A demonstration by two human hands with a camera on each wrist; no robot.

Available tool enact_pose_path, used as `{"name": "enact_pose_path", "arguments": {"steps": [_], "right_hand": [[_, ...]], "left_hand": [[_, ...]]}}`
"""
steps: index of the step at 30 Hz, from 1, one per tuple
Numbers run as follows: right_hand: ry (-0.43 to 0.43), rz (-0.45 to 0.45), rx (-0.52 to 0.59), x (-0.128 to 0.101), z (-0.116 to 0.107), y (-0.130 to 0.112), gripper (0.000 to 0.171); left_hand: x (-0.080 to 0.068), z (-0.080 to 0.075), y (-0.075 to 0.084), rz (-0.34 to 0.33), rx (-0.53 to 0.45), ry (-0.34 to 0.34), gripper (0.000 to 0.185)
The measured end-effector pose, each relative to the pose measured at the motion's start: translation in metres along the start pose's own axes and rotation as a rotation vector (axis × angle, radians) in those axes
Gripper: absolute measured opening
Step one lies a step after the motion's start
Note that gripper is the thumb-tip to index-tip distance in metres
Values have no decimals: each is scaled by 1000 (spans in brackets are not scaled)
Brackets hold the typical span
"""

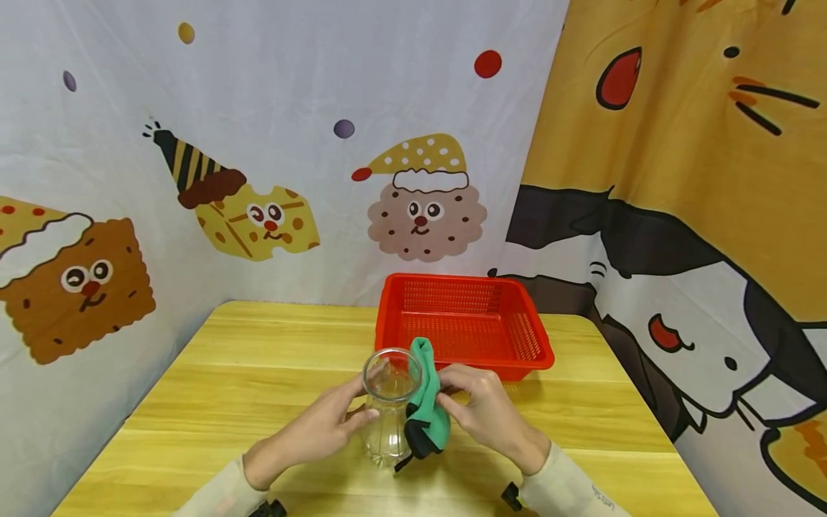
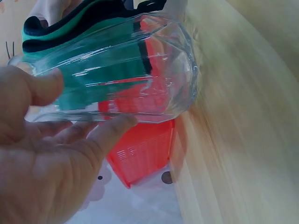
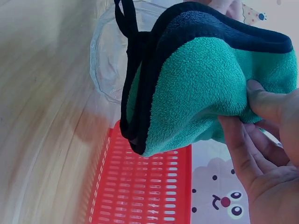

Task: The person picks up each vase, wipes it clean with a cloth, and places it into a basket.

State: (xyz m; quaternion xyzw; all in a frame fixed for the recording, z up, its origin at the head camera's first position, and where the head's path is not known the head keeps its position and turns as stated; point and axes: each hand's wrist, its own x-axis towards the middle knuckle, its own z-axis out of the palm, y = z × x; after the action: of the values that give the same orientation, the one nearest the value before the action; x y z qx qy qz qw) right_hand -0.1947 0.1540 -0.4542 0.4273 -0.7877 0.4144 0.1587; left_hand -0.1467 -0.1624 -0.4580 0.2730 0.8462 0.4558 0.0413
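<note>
A: Head view: your left hand (image 1: 323,429) grips the glass jar (image 1: 388,409) before the red basket (image 1: 461,327); your right hand (image 1: 484,413) pinches the green cloth (image 1: 428,402) against it.

B: Left wrist: fingers (image 2: 110,133) wrap the jar (image 2: 126,74).

A: Right wrist: cloth (image 3: 201,88) outside the jar; I'd say wiping's unfinished.

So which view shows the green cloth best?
The right wrist view: the green cloth fills it, terry pile and black edging sharp, pinched by the right hand. The head view shows it small against the glass vase; the left wrist view only through glass.
</note>
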Motion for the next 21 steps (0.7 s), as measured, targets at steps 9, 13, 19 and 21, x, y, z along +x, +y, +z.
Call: {"name": "enact_pose_path", "arguments": {"steps": [9, 13, 19, 21], "right_hand": [[-56, -6, -18, 2, 2, 0, 33], [-82, -62, -49, 4, 5, 1, 31], [-138, -68, -104, 5, 6, 1, 26], [-157, -58, -118, 4, 7, 1, 25]], "left_hand": [[3, 6, 1, -5, 9, 77, 82], [5, 7, 0, 25, 26, 100, 78], [6, 8, -1, 38, 30, 103, 76], [6, 8, -1, 37, 26, 100, 76]]}}
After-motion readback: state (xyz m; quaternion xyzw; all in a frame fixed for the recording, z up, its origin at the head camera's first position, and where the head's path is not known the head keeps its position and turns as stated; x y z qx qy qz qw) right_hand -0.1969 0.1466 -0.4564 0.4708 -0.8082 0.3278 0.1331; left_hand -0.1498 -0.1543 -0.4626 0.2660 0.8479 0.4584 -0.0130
